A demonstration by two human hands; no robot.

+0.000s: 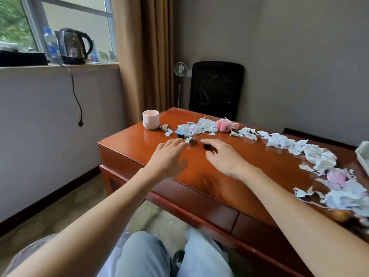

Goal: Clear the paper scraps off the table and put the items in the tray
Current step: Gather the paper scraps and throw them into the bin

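Note:
White paper scraps (pixel 279 141) lie in a long band across the red-brown wooden table (pixel 259 164), from the far left end to the near right edge. A pink plush toy (pixel 225 125) sits among the far scraps. Another pink item (pixel 337 175) is half buried in scraps at the right. A small dark cup with a blue lid (pixel 181 133) stands near the scraps. The pale tray (pixel 362 156) shows only at the right frame edge. My left hand (pixel 168 156) and my right hand (pixel 223 156) hover over the table with fingers spread, holding nothing. A small dark object (pixel 206 145) lies just under my right fingertips.
A ribbed pink cup (pixel 151 119) stands at the table's far left corner. A black chair (pixel 216 89) is behind the table against the wall. A kettle (pixel 73 46) and a bottle (pixel 50 44) sit on the windowsill at the left. My knees are below the table's front edge.

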